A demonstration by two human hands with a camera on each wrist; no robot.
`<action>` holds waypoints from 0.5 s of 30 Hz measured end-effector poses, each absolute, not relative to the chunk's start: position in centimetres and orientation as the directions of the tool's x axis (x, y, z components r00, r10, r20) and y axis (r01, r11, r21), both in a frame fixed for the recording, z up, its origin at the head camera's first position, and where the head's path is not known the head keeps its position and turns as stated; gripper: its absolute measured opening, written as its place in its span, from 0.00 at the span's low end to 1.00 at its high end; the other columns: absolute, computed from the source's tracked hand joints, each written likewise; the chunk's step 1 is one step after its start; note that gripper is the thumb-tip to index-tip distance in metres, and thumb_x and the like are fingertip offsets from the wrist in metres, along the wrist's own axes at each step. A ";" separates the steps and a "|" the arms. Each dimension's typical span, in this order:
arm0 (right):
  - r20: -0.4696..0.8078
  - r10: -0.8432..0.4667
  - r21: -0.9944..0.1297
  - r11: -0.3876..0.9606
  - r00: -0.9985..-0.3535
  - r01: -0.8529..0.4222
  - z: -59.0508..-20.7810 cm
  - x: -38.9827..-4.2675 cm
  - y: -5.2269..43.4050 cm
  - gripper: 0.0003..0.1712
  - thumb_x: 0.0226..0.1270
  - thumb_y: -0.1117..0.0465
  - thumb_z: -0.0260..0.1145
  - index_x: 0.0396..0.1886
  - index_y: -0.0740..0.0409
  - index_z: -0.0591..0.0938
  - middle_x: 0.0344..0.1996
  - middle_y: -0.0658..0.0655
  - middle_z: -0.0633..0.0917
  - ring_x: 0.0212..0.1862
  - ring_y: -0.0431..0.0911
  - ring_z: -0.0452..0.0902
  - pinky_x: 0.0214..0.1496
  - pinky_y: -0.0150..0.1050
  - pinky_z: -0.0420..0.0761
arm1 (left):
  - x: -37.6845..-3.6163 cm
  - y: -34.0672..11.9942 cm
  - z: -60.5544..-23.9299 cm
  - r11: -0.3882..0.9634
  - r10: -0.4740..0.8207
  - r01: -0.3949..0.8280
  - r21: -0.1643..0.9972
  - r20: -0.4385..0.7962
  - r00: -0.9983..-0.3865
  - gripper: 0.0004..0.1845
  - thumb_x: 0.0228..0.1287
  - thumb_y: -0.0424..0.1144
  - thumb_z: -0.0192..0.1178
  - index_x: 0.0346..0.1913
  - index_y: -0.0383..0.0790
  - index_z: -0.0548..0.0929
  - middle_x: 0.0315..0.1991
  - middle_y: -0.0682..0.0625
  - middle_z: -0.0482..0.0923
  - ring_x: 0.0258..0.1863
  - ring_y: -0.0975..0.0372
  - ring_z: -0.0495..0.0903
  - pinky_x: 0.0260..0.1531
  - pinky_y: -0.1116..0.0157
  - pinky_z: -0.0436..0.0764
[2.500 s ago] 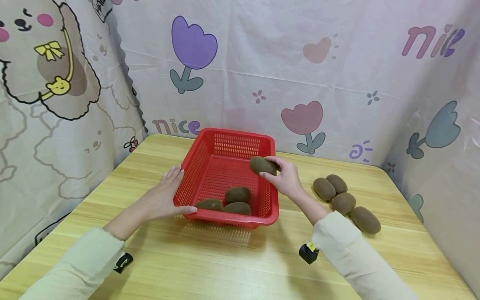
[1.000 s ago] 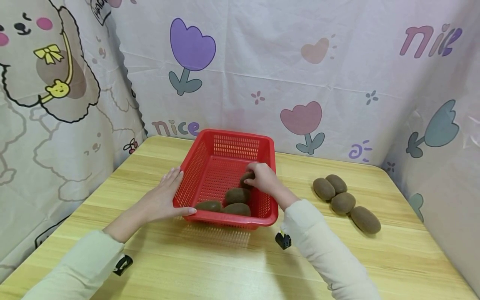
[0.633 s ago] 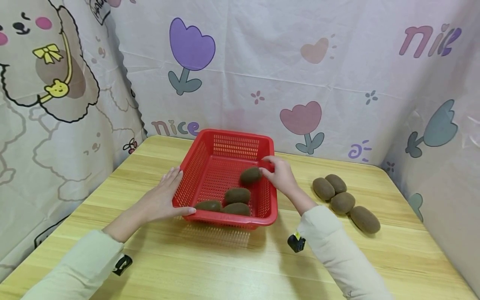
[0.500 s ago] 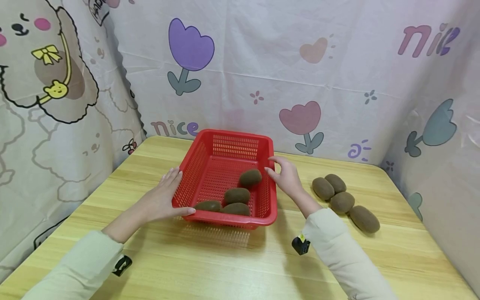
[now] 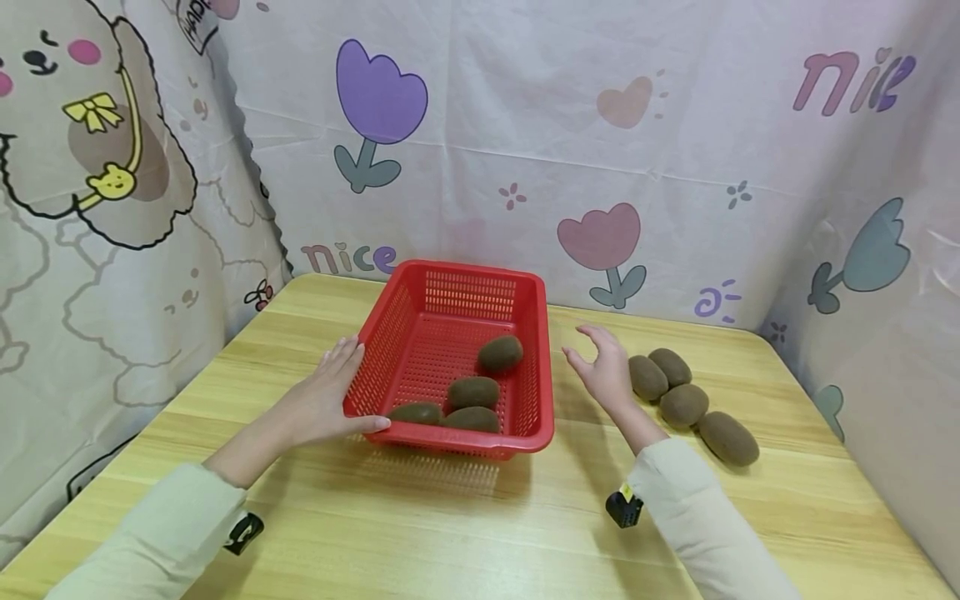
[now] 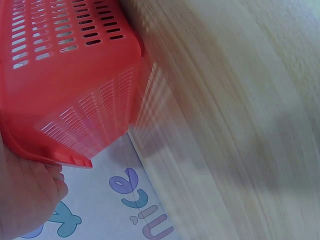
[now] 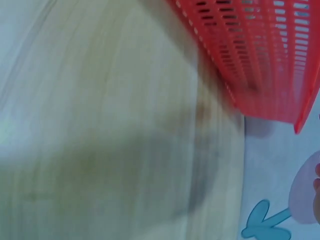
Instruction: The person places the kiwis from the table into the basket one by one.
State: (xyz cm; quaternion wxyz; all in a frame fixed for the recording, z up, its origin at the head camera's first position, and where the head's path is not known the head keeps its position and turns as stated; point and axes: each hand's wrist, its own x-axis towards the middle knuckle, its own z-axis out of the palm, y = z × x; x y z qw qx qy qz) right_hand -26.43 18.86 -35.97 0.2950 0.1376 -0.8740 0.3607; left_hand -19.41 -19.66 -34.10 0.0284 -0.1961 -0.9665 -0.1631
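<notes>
A red plastic basket [image 5: 408, 312] stands on the wooden table and holds several brown kiwis [image 5: 473, 391]. The newest kiwi [image 5: 499, 353] lies near the basket's right wall. My left hand [image 5: 327, 398] rests flat against the basket's left wall, with the thumb on the front rim. My right hand [image 5: 602, 368] hovers empty with relaxed fingers between the basket and a cluster of several kiwis [image 5: 686, 404] on the table to the right. The left wrist view shows the basket's wall [image 6: 75, 80] close up; the right wrist view shows its other wall [image 7: 260, 55].
Patterned fabric walls close in the table [image 5: 450, 533] at the back, left and right. Bare wood lies in front of the basket.
My right hand carried a kiwi into the basket, let it go near the right wall, then drew back out to the right toward the kiwis on the table. The left hand stayed put.
</notes>
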 end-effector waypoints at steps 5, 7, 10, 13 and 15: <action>0.595 0.012 -0.566 0.716 -0.803 -0.409 -36.6 -26.0 20.3 0.24 0.52 0.65 0.70 0.49 0.72 0.78 0.49 0.71 0.80 0.55 0.62 0.74 0.61 0.53 0.72 | -19.4 -19.6 -34.1 0.870 0.368 0.387 0.305 0.119 -0.922 0.63 0.46 0.69 0.60 0.69 0.23 0.47 0.72 0.31 0.41 0.72 0.41 0.43 0.70 0.44 0.50; 0.595 0.031 -0.566 0.726 -0.803 -0.391 -36.9 -25.9 21.0 0.25 0.51 0.66 0.71 0.50 0.72 0.78 0.50 0.71 0.80 0.56 0.62 0.73 0.61 0.54 0.71 | -19.4 -19.6 -34.1 0.870 0.366 0.385 0.307 0.118 -0.923 0.63 0.46 0.69 0.60 0.69 0.23 0.47 0.72 0.32 0.41 0.72 0.41 0.43 0.70 0.44 0.50; 0.604 0.058 -0.558 0.743 -0.795 -0.370 -37.4 -25.8 21.9 0.27 0.50 0.66 0.71 0.50 0.72 0.77 0.50 0.72 0.79 0.53 0.63 0.74 0.58 0.56 0.73 | -19.4 -19.6 -34.1 0.871 0.364 0.382 0.310 0.117 -0.924 0.62 0.46 0.69 0.60 0.69 0.23 0.47 0.73 0.32 0.41 0.72 0.41 0.43 0.70 0.44 0.50; 0.604 0.086 -0.565 0.747 -0.793 -0.349 -37.9 -25.7 22.7 0.27 0.50 0.65 0.72 0.51 0.72 0.77 0.51 0.72 0.79 0.53 0.63 0.74 0.58 0.56 0.72 | -19.4 -19.7 -34.1 0.870 0.362 0.380 0.314 0.117 -0.925 0.62 0.46 0.69 0.60 0.70 0.23 0.47 0.73 0.32 0.41 0.72 0.41 0.43 0.70 0.44 0.50; 0.590 0.104 -0.580 0.745 -0.800 -0.331 -38.2 -25.6 23.2 0.28 0.51 0.64 0.71 0.52 0.72 0.77 0.52 0.72 0.78 0.54 0.63 0.74 0.59 0.55 0.72 | -19.4 -19.7 -34.2 0.869 0.361 0.379 0.317 0.116 -0.925 0.62 0.46 0.69 0.60 0.70 0.23 0.47 0.73 0.32 0.41 0.72 0.41 0.43 0.70 0.44 0.50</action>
